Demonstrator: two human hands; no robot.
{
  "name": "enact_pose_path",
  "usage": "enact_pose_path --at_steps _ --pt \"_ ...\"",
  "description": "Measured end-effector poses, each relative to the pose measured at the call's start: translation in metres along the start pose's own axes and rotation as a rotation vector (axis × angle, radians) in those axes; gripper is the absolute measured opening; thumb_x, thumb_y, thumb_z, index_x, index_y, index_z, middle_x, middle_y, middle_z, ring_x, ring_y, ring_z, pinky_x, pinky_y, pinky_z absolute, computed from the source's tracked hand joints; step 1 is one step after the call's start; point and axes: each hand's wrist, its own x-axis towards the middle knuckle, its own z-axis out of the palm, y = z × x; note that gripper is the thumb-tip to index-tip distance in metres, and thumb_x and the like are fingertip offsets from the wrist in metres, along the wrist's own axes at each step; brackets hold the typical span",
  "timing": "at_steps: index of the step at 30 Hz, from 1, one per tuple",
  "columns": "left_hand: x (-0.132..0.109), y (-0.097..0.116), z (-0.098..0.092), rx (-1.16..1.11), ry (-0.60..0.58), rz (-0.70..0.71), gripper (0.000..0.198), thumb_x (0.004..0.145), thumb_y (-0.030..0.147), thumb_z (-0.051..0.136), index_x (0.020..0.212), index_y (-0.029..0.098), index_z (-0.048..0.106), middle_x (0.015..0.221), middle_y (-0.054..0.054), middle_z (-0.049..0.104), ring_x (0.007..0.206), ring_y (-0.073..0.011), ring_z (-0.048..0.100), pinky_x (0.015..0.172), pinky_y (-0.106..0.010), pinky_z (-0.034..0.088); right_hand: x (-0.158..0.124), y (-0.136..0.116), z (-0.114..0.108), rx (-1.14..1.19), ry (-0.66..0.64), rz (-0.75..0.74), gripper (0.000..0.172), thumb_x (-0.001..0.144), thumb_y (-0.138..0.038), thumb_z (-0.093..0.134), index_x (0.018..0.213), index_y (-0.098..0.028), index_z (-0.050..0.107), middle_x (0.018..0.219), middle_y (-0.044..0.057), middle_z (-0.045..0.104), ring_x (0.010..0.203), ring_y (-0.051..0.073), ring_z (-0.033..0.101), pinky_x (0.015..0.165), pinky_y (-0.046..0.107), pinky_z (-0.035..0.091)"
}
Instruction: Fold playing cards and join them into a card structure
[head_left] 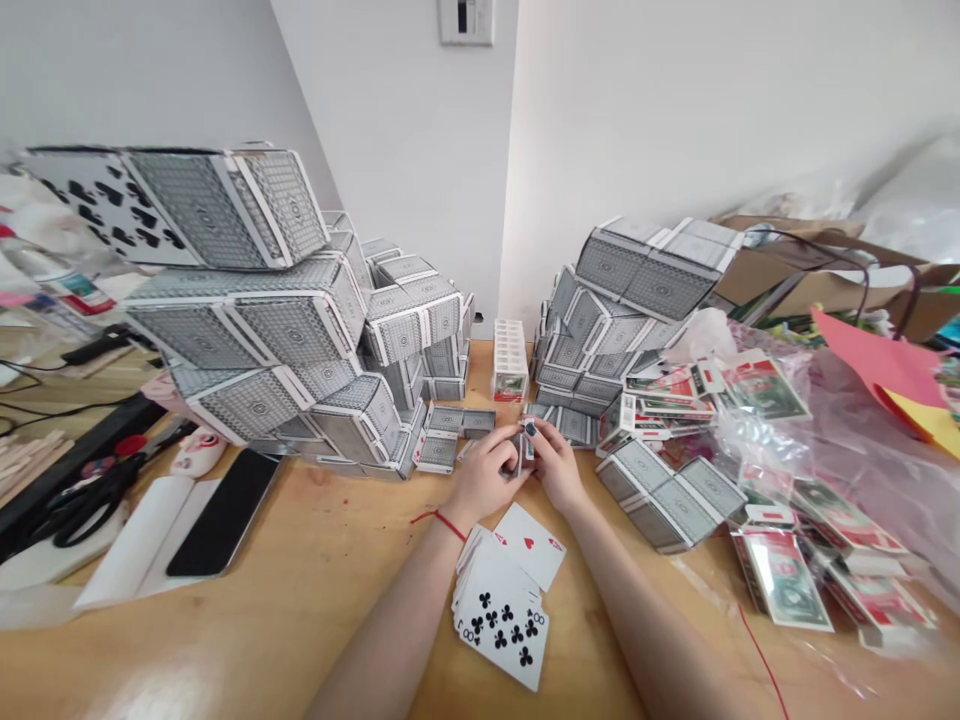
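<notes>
My left hand [486, 476] and my right hand [556, 466] meet at the middle of the wooden table [315, 610], fingers closed together on a small bundle of playing cards [526, 450] held between them. Just below my wrists lies a loose face-up pile of cards [504, 608], an eight of clubs on top and an ace of hearts beside it. A red string circles my left wrist.
Tall stacks of grey-backed card blocks [285, 320] stand at the left and another heap [622, 290] at the right. Packaged decks [787, 570] in plastic wrap fill the right side. A black phone [225, 510] and scissors [82, 500] lie left.
</notes>
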Motion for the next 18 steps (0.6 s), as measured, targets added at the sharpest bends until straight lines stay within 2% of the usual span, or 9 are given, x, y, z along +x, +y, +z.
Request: enact_pose_path --at_steps 2,5,11,18 --pt "-0.001 0.000 0.001 -0.006 -0.035 -0.006 0.015 0.068 0.013 0.054 0.060 0.020 0.044 0.113 -0.005 0.053 0.103 -0.0177 0.051 0.083 -0.033 0.044 0.000 -0.001 -0.001 0.066 -0.008 0.047 0.043 0.066 -0.047 0.059 0.100 -0.021 0.056 0.095 0.005 0.063 0.071 0.019 0.060 0.052 0.027 0.050" --pt "-0.002 -0.001 0.002 -0.007 -0.009 -0.016 0.013 0.065 0.009 0.054 0.064 0.020 0.045 0.110 -0.006 0.052 0.103 -0.0176 0.050 0.083 -0.031 0.044 0.000 -0.003 -0.002 0.120 -0.006 0.065 0.041 0.067 -0.046 0.059 0.100 -0.021 0.055 0.093 0.005 0.063 0.072 0.019 0.060 0.054 0.027 0.050" --pt "-0.003 -0.004 0.003 0.007 0.008 -0.064 0.015 0.062 0.008 0.053 0.064 0.020 0.043 0.105 -0.006 0.051 0.092 -0.0176 0.054 0.075 -0.029 0.045 -0.004 -0.007 -0.001 0.053 -0.053 0.004 0.039 0.065 -0.039 0.063 0.099 -0.021 0.058 0.093 0.005 0.064 0.079 0.019 0.059 0.062 0.027 0.048" --pt "-0.003 -0.006 0.004 0.016 0.016 -0.093 0.015 0.060 0.008 0.052 0.062 0.020 0.043 0.108 -0.004 0.051 0.075 -0.0136 0.055 0.064 -0.026 0.045 -0.006 -0.013 0.001 -0.027 -0.144 -0.031 0.037 0.066 -0.038 0.063 0.099 -0.021 0.059 0.093 0.004 0.064 0.086 0.020 0.058 0.076 0.032 0.046"
